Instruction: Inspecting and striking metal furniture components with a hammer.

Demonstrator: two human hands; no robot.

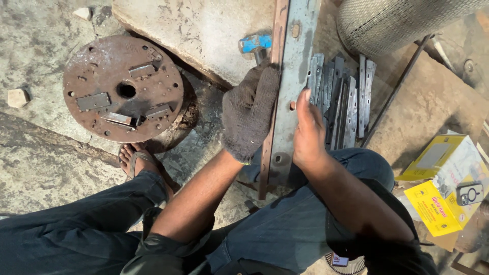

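the left hand [248, 114], wearing a grey knit glove, is gripping the left edge of a long grey steel angle bar [293, 66] that is standing tilted over the person's lap. the bare right hand [308, 135] is lying flat against the bar's face, fingers loose. a stack of flat metal strips [338, 99] is lying just beside it; a rusty round plate [122, 87] is resting on the floor.

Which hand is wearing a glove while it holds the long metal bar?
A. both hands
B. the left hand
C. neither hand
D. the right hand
B: the left hand wears a dark knitted glove and grips the long metal bar, while the right hand rests bare on the same bar.
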